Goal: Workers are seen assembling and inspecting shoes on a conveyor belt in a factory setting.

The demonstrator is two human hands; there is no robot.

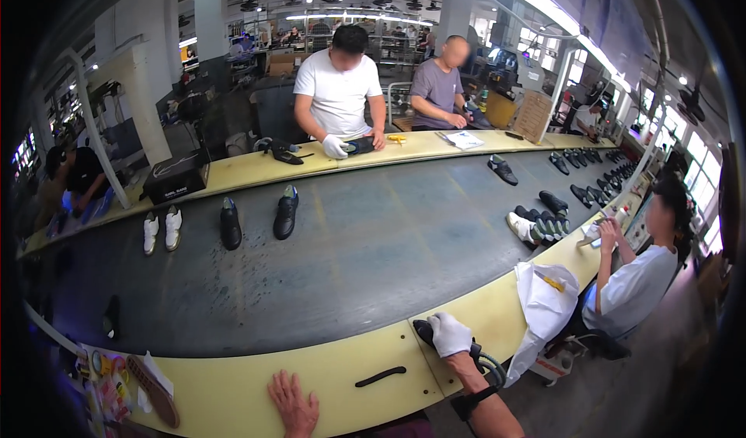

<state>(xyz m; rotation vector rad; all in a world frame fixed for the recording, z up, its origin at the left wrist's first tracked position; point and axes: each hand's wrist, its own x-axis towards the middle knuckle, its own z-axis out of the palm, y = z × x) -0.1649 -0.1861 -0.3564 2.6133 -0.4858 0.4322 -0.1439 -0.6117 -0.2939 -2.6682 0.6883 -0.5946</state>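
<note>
My left hand [294, 404] is bare and lies flat, fingers apart, on the yellow bench edge [342, 360] in front of me, holding nothing. My right hand [449, 334] wears a white glove and is closed around a black tool [423, 329] with a grey hose [493, 366] looping beside my forearm. A dark strap circles that forearm. A short black curved piece [381, 376] lies on the bench between my hands, touched by neither.
A wide grey conveyor belt [373, 259] carries two black shoes [286, 212], a white pair [162, 231] and more shoes at the right [544, 219]. A person in white [338, 88] works opposite; another sits at right [637, 282]. A white bag [544, 306] hangs off the bench.
</note>
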